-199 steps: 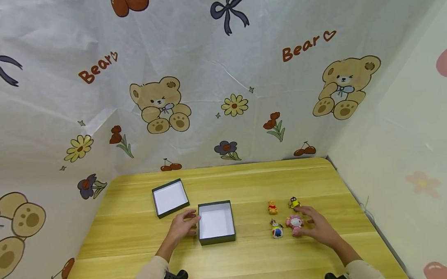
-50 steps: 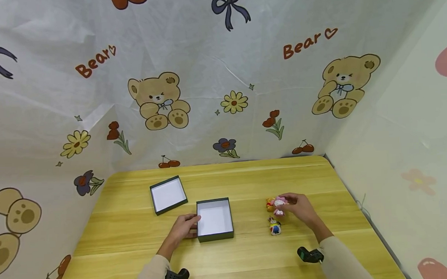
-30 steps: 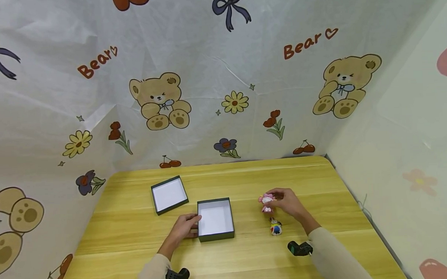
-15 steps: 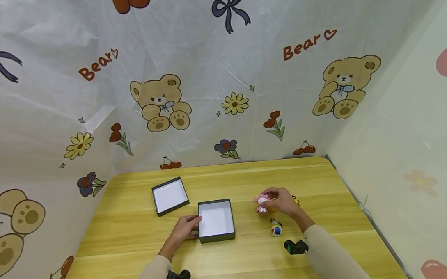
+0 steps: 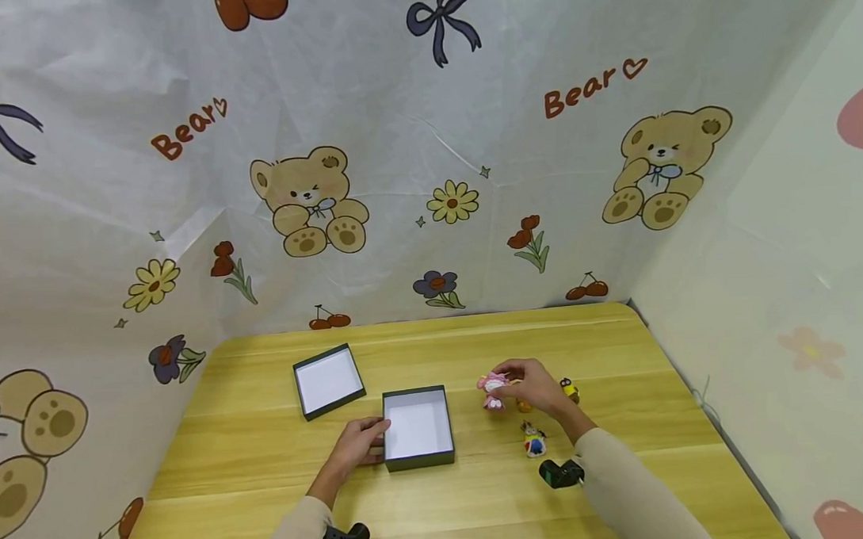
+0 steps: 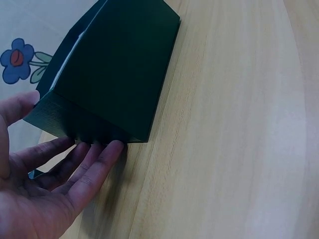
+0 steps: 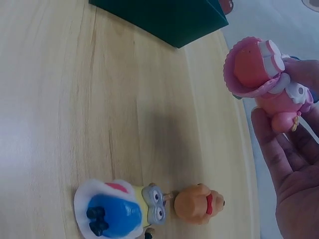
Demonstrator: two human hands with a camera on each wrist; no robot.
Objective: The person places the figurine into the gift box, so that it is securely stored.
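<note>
- Nearest us, toward the desk's [image 5: 282,497] front edge, our two sleeved forearms come in over a broad strip of bare wood that runs the full width.
- Our left hand [image 5: 357,444] lies flat on the desk, fingers [image 6: 97,164] straight, their tips pressed against the left outer wall of the open dark green box [image 5: 418,428]; it curls around nothing.
- That box stands near the middle of the desk, white inside, with open wood before it and between it and the toys to its right.
- On the front right, a white-and-blue toy figure [image 5: 533,440] lies on the wood, just beside an orange bear figure [image 7: 199,203] in the right wrist view.
- Our right hand [image 5: 534,387] is lifted above these, thumb and fingertips pinching the pink figure [image 5: 491,390], which hangs in the air off the desk, between the box's right wall and the other toys, nearer the toys.
- A small yellow figure [image 5: 568,389] stands just right of that hand, well in from the desk's right edge.
- Further back and left, the box lid [image 5: 328,381] lies inside-up, apart from the box, its corner close to the box's far left corner.
- Behind everything, a clear band of wood reaches the desk's far edge, where the bear-printed cloth [image 5: 428,158] hangs.
</note>
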